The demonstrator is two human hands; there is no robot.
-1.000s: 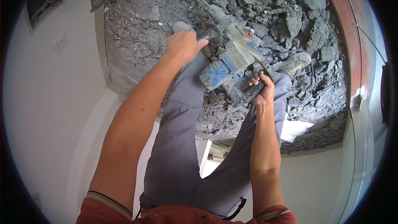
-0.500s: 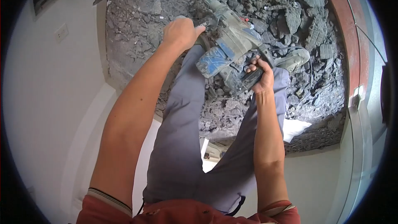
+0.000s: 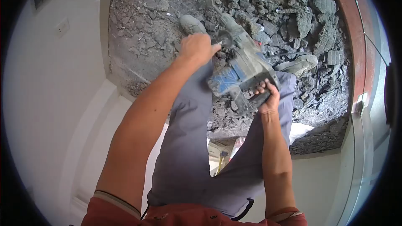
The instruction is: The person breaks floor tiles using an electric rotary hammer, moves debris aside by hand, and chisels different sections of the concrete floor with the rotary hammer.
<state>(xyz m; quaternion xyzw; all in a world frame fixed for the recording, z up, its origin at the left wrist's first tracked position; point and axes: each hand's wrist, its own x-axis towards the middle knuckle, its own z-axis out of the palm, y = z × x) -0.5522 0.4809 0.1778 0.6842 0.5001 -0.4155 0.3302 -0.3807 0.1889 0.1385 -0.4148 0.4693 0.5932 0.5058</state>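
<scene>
A dusty blue and grey demolition hammer (image 3: 245,65) is held in front of my legs, its bit end slanting up and left into the rubble. My left hand (image 3: 196,49) is wrapped round its side handle. Round the rear handle close the fingers of my right hand (image 3: 268,96). The tip of the bit is hard to make out against the grey debris. Broken mortar and tile chunks (image 3: 305,23) lie about the tool.
My dusty shoes (image 3: 192,24) stand among the debris. A thin cable (image 3: 317,79) runs over rubble at the right. A red-brown beam (image 3: 356,29) edges the floor on the right; a white wall (image 3: 54,79) with a socket (image 3: 62,27) stands left.
The demolition hammer and both hands have shifted a little down and to the right in view. Both hands keep their hold, and the tool now looks slightly blurred.
</scene>
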